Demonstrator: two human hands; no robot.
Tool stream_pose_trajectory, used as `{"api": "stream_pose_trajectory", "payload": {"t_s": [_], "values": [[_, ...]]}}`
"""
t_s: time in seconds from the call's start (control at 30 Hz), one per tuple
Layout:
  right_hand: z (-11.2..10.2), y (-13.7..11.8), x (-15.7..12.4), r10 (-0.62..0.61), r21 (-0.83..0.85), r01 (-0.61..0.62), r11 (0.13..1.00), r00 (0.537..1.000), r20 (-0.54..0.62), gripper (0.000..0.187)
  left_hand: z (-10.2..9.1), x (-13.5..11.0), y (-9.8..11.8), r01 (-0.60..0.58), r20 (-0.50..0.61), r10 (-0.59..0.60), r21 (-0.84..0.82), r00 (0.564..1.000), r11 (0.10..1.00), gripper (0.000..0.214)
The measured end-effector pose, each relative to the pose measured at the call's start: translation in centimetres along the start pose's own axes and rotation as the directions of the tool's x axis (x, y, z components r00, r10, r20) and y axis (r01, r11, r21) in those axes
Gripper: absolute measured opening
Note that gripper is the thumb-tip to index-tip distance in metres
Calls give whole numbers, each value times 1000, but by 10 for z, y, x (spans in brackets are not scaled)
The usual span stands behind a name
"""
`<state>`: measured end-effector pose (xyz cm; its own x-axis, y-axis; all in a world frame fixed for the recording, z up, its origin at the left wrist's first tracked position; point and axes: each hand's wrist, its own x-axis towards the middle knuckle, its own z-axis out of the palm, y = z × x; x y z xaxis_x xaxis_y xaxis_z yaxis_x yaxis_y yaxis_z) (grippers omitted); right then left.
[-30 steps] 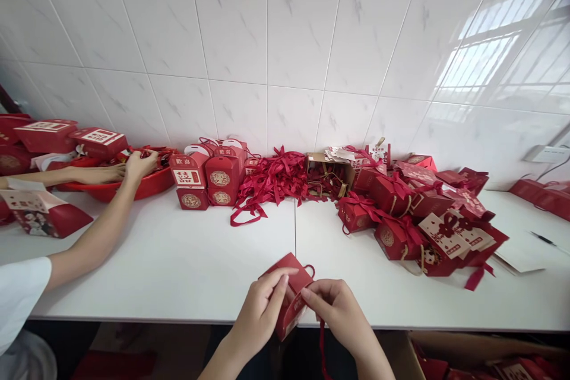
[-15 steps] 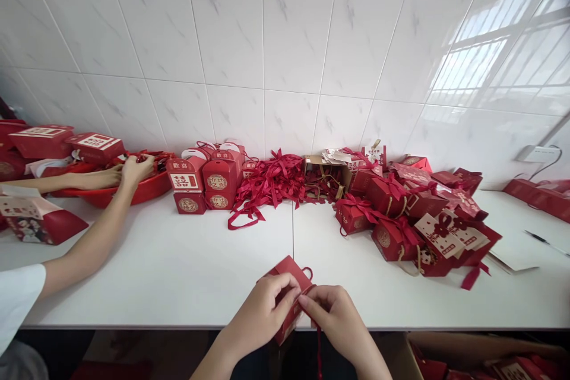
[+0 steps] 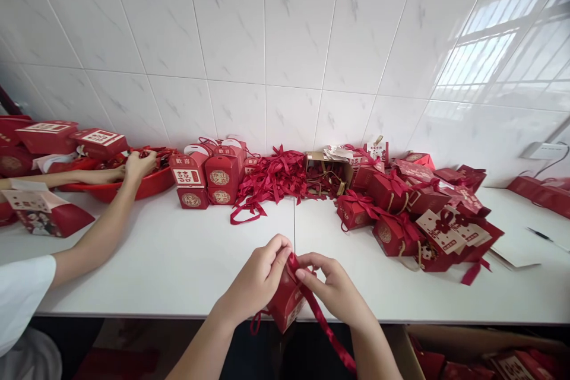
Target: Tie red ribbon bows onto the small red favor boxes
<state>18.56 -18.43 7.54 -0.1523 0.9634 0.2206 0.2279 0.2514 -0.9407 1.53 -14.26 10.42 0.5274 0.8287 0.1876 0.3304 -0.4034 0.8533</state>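
Note:
My left hand [image 3: 256, 282] and my right hand [image 3: 336, 291] meet over a small red gift box [image 3: 286, 306] at the near edge of the white table [image 3: 187, 261]. The left hand's fingers are curled round the top of the box. A red ribbon [image 3: 327, 326] is pinched at the box top by my right hand; it trails down to the lower right, past the table edge. A short loop of ribbon hangs below the box on the left.
A heap of loose red ribbons [image 3: 271, 181] lies by the tiled wall. Finished red boxes [image 3: 414, 214] are piled at the right, more boxes [image 3: 207, 181] stand at the left. A person in a white sleeve [image 3: 22, 291] reaches into a red basin [image 3: 138, 181].
The box has been lifted and tilted upright between my hands. The ribbon now runs over the box top and hangs down to the right. The other person's arms barely moved.

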Motion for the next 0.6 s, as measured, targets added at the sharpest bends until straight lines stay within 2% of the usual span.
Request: {"api": "stream_pose_trajectory", "payload": {"t_s": [0.1,0.23,0.3,0.37,0.4,0.5,0.6], "values": [[3,-7,7,47,2,-47,999,998,-44,24,-3,-1,-2,-24,-89,22,-24,996,999,23],[-6,-22,3,-17,43,24,999,988,-156,27,-5,-7,-24,-43,-269,65,88,961,995,17],[-14,-28,-11,-42,80,65,995,966,-256,27,-5,-11,-38,-18,-287,68,172,955,985,20],[-21,-29,-31,-54,120,96,988,947,-316,28,-3,-14,-51,45,-252,3,185,968,982,19],[-25,-27,-41,-74,137,122,983,948,-310,30,-2,-15,-56,84,-241,-41,169,970,982,18],[-33,-14,-64,-125,192,160,968,975,-182,33,2,-15,-69,164,-278,-129,107,952,981,20],[-36,-4,-70,-113,217,138,966,986,-125,38,5,-14,-78,179,-351,-155,36,924,983,21]]}}
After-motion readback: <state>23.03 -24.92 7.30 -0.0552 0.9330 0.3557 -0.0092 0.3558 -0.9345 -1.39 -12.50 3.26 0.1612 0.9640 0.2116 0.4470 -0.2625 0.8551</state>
